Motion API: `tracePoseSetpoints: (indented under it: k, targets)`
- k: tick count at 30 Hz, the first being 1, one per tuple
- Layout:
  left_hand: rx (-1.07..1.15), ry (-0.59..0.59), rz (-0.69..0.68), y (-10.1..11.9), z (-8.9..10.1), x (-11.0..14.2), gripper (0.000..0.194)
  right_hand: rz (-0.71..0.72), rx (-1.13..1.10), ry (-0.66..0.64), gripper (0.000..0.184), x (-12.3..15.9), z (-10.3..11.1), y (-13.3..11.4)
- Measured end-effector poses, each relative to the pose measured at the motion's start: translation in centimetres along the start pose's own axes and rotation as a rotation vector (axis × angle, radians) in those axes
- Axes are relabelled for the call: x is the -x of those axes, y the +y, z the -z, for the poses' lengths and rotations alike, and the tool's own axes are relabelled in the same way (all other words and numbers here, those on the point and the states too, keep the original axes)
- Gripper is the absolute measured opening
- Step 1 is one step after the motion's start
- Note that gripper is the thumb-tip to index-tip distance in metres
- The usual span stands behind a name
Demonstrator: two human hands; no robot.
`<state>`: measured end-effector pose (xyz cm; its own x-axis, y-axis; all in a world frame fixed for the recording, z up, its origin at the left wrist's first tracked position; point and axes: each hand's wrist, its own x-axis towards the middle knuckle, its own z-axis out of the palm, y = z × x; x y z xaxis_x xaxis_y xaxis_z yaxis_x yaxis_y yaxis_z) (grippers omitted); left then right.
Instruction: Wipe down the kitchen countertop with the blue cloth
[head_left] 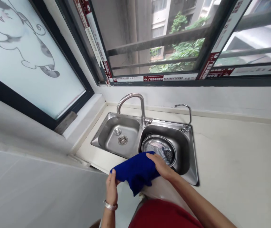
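A dark blue cloth (135,171) is stretched between my two hands, in front of the sink's near edge. My left hand (112,186), with a silver bracelet at the wrist, pinches its left end. At the other end my right hand (160,164) grips the upper right corner, its fingers partly hidden by the fabric. The lower edge of the cloth hangs down in loose folds. Just beyond the right hand, a round metal basin (147,144) sits in the right sink bowl, with grey and dark patterned cloth (167,153) inside it.
The steel double sink (194,158) is set in a pale countertop (240,158). A tall curved faucet (143,107) rises between the bowls. A thin small tap (190,115) stands at the back right. The left bowl (106,133) holds a round metal strainer (117,131) beside its drain.
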<state>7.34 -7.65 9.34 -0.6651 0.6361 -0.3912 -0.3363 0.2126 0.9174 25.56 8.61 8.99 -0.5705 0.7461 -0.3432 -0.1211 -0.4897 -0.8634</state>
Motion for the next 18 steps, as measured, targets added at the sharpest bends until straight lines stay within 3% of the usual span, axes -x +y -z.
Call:
tracePoseSetpoints:
  k: [5, 8, 13, 15, 18]
  targets:
    - [-0.465, 0.183, -0.319, 2.6, 1.4, -0.9, 0.058, 0.098, 0.090, 0.048, 0.042, 0.4, 1.2, -1.8]
    - [-0.674, 0.194, -0.414, 3.7, 1.1, -1.7, 0.056, 0.082, 0.085, 0.061, 0.049, 0.8, 0.9, -2.0]
    - [-0.939, 0.123, -0.369, 5.7, 1.1, -2.8, 0.049, 0.199, 0.545, 0.045, 0.058, 0.9, 1.4, -3.0]
    - [-0.949, 0.118, -0.330, 6.4, 1.2, -2.8, 0.051, 0.258, 0.737, 0.031, 0.057, 0.9, 1.8, -3.7]
    - [-0.882, 0.158, -0.290, 7.1, 1.2, -2.8, 0.059, 0.358, 0.910, 0.108, 0.046, 0.9, 2.4, -4.5]
